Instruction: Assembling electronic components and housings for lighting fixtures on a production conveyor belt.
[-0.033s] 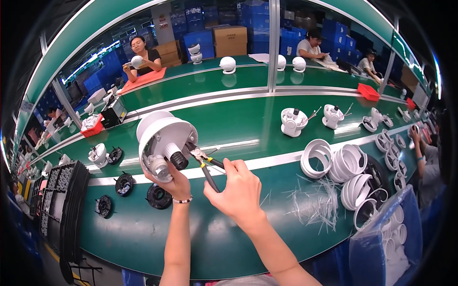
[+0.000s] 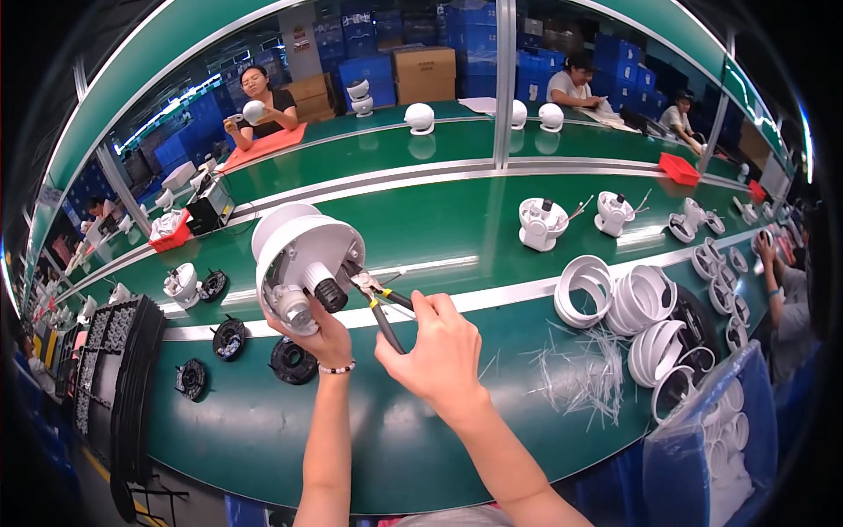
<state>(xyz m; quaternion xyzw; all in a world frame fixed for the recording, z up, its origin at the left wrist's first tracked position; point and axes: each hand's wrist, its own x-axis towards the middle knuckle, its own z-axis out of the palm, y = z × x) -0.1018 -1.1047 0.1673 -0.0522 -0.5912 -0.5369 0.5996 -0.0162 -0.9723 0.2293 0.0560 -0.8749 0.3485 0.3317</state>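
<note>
My left hand point(image 2: 323, 338) holds up a white rounded plastic housing point(image 2: 285, 241), tilted with its open side toward me. Inside it sit a clear round lens-like part point(image 2: 292, 309) and a ribbed black knob-like piece point(image 2: 330, 295) on a white stem. In my right hand point(image 2: 439, 356) is a pair of pliers or cutters point(image 2: 386, 327) with black and yellow handles. Its metal jaws reach the housing's right inner rim; exactly what they touch is too small to tell. Below the housing, a round black part point(image 2: 294, 360) lies on the green bench point(image 2: 395, 448).
White rings point(image 2: 583, 292) and thin clear plastic strips point(image 2: 584, 378) lie to the right, beside a blue bag point(image 2: 711, 448) of white parts. Two white assemblies point(image 2: 543, 224) stand farther back. Black trays point(image 2: 114, 386) are stacked at left. Co-workers sit across the bench and at far right.
</note>
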